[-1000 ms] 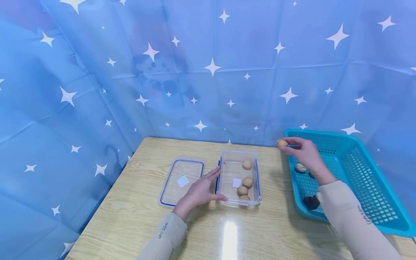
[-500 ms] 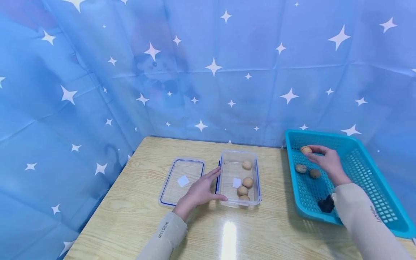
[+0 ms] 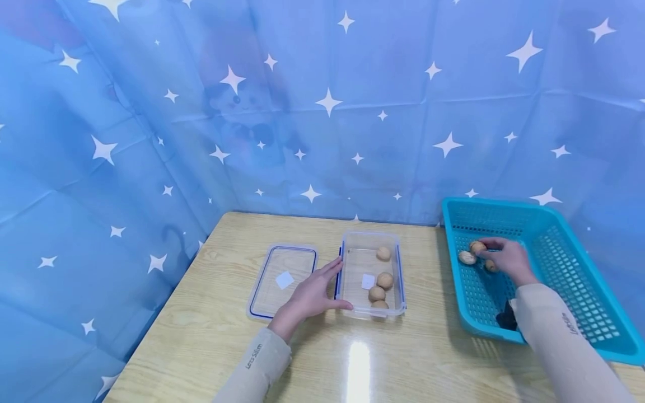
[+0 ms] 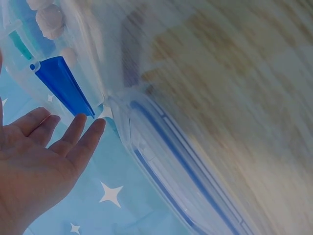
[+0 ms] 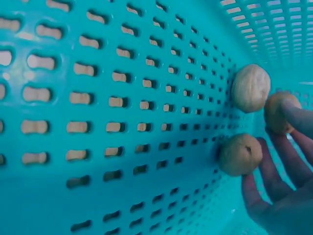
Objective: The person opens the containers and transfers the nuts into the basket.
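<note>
My right hand (image 3: 508, 261) reaches down into the turquoise basket (image 3: 569, 268) and holds a walnut (image 3: 477, 247) between thumb and fingers. Right beside it lie a paler walnut (image 5: 251, 88) and a browner walnut (image 5: 240, 154), the latter close to my fingertips in the right wrist view. With fingers spread, my left hand (image 3: 309, 294) rests along the left side of a clear plastic box (image 3: 358, 242). Inside that box are several walnuts (image 3: 385, 280), mostly along its right side, and a white square label (image 3: 368, 281).
The box's clear lid (image 3: 272, 299) with a blue seal lies flat to the left, bearing another white square. All stands on a wooden table (image 3: 201, 336). A blue star-patterned curtain (image 3: 322, 145) hangs behind and to the left.
My right hand has carried the walnut from above the basket's left rim rightward, then down beside the other walnuts in the basket. My left hand has stayed at the box.
</note>
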Demonstrator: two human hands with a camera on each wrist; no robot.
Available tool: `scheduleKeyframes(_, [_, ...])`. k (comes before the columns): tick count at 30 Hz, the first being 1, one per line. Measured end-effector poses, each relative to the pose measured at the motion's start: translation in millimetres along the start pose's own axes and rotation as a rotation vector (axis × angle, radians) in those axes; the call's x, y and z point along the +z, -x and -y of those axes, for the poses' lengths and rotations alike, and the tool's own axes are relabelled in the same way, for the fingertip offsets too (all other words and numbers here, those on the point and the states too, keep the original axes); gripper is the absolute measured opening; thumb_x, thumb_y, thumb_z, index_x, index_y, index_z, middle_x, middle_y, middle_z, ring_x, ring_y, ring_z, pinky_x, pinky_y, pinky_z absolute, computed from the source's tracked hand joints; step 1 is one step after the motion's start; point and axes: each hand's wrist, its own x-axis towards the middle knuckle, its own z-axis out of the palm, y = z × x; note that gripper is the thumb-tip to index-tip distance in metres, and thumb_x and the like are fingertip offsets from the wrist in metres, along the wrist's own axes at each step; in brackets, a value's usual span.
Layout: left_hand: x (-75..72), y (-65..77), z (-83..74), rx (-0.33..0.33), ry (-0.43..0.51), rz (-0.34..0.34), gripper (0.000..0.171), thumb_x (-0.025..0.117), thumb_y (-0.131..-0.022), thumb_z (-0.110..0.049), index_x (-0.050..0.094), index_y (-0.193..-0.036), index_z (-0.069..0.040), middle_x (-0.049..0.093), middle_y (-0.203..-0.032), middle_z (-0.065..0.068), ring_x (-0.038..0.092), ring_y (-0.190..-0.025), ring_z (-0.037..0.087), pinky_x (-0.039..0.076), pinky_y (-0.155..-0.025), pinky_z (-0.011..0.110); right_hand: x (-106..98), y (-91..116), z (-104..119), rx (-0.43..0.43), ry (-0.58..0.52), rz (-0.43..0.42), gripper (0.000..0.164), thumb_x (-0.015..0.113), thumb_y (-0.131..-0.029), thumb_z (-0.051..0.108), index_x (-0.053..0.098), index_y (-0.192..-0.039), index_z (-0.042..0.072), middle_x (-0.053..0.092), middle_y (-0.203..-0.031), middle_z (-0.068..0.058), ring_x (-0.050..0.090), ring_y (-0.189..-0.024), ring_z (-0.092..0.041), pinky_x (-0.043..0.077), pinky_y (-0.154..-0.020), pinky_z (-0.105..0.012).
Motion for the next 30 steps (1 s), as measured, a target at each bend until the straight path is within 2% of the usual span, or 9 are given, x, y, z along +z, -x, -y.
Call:
scheduleKeyframes(6, [0.0,0.2,0.0,-0.01,-0.002,0.006,0.103,0.079,-0.076,-0.058,0.029,-0.158,-0.02,0.02,-0.168,-0.007,0.029,-0.152,0.029,0.037,-0.119,0.05,-4,4,-4,0.035,-0.006,0.019,0.061,0.049,-0.104,0.035,0.041,-0.143,-0.011,0.041,-0.143,-0.041,0.041,-0.126,-0.057,0.046,-0.093,-0.065])
scheduleKeyframes(10, [0.9,0.0,0.7,-0.007,-0.001,0.0,0.103,0.078,-0.076,-0.058,0.028,-0.158,-0.02,0.02,-0.168,-0.007,0.029,-0.152,0.029,0.038,-0.119,0.05,-8,6,-6,0.063,0.023,0.065,0.059,0.051,-0.104,0.03,0.041,-0.141,-0.015,0.039,-0.141,-0.043,0.041,-0.124,-0.059,0.046,-0.093,-0.066])
scheduleKeyframes(14, [0.9,-0.2,0.4,-0.006,-0.009,0.0,0.104,0.078,-0.076,-0.059,0.029,-0.158,-0.02,0.02,-0.168,-0.006,0.03,-0.152,0.029,0.038,-0.118,0.05,-9,5,-8,0.1,0.007,0.111,0.059,0.054,-0.102,0.03,0.043,-0.141,-0.013,0.038,-0.143,-0.042,0.039,-0.125,-0.059,0.043,-0.096,-0.068])
scheduleKeyframes(19, [0.4,-0.2,-1.1,-0.002,-0.013,0.002,0.104,0.078,-0.076,-0.059,0.029,-0.158,-0.02,0.02,-0.168,-0.006,0.03,-0.151,0.029,0.039,-0.118,0.05,-11,7,-8,0.115,-0.019,0.114,0.061,0.053,-0.102,0.032,0.041,-0.142,-0.013,0.037,-0.144,-0.042,0.037,-0.127,-0.058,0.041,-0.097,-0.068])
scheduleKeyframes(23, [0.7,-0.6,-1.1,0.0,-0.016,0.003,0.104,0.078,-0.076,-0.06,0.028,-0.158,-0.02,0.02,-0.168,-0.005,0.03,-0.151,0.029,0.038,-0.118,0.05,-11,10,-4,0.104,-0.011,0.061,0.06,0.049,-0.104,0.032,0.039,-0.143,-0.013,0.036,-0.144,-0.042,0.037,-0.128,-0.058,0.042,-0.096,-0.068])
scheduleKeyframes(27, [0.4,-0.6,-0.7,-0.001,-0.02,0.0,0.104,0.078,-0.076,-0.06,0.028,-0.158,-0.02,0.02,-0.168,-0.005,0.03,-0.151,0.03,0.038,-0.118,0.05,-8,10,2,0.07,0.002,-0.047,0.057,0.047,-0.105,0.032,0.044,-0.141,-0.011,0.044,-0.14,-0.039,0.044,-0.123,-0.055,0.047,-0.09,-0.063])
scheduleKeyframes(30, [-0.1,-0.5,-0.7,-0.001,-0.017,-0.004,0.104,0.078,-0.076,-0.059,0.029,-0.158,-0.02,0.021,-0.168,-0.005,0.031,-0.151,0.031,0.038,-0.118,0.051,-7,10,9,0.042,-0.016,-0.108,0.057,0.045,-0.105,0.036,0.047,-0.141,-0.009,0.046,-0.14,-0.037,0.045,-0.124,-0.054,0.047,-0.09,-0.063])
